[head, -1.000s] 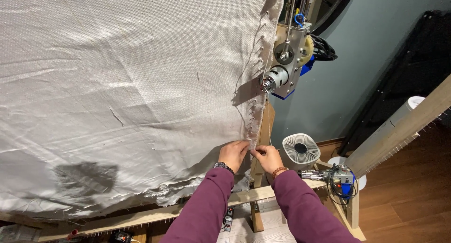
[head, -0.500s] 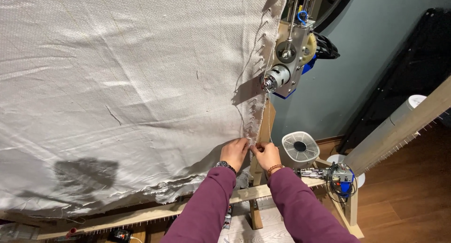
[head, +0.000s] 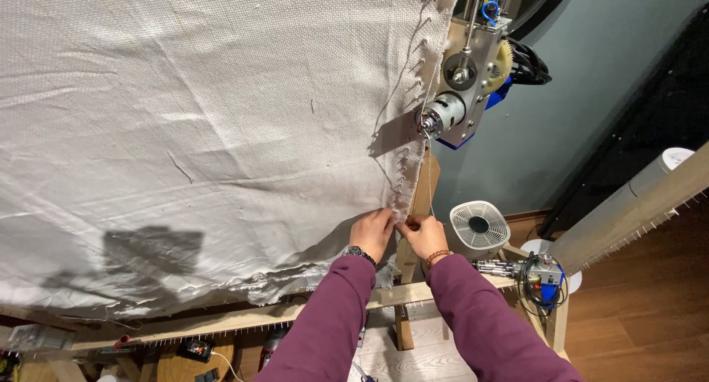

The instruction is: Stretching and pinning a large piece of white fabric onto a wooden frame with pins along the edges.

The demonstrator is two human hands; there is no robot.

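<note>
A large sheet of coarse white cloth (head: pixel 207 123) is stretched over a wooden frame (head: pixel 221 321) and fills most of the view. My left hand (head: pixel 373 231) pinches the cloth's right edge near its lower corner. My right hand (head: pixel 424 236) is closed on the same edge just beside it, against the upright wooden post (head: pixel 418 205). Both arms are in maroon sleeves; a watch is on the left wrist and a bead bracelet on the right. The cloth's edge is hooked on a row of small nails running up the post.
A metal motor unit with a gear and blue fitting (head: pixel 464 79) hangs above my hands. A small white fan (head: pixel 478 228) stands on the floor to the right. Another motor with wires (head: pixel 533 273) sits on the lower beam. A long pale beam (head: pixel 635 205) slants at right.
Both hands have stayed on the cloth's right edge, shifting slightly up along it. The view has tilted a little.
</note>
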